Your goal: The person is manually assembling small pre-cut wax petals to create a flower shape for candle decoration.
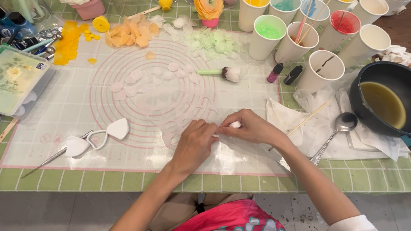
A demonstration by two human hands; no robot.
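Both hands meet at the front middle of a translucent mat (87, 100) printed with pink circles. My left hand (195, 143) and my right hand (250, 126) pinch together a small white, petal-like piece (235, 124) between their fingertips; most of it is hidden by the fingers. Pale pink wax petals (133, 80) lie scattered on the mat just beyond the hands. A green stem with a white bud (221, 72) lies further back. Heart-shaped white moulds on a metal handle (97, 139) rest to the left of my left hand.
A black pan of yellowish liquid (397, 100) stands at right, with a metal spoon (337, 129) and crumpled white paper (308, 120) beside it. Several paper cups of coloured wax (270, 32) stand at the back right. Orange petals (130, 32), green petals (213, 42) and a box (6, 80) lie further back.
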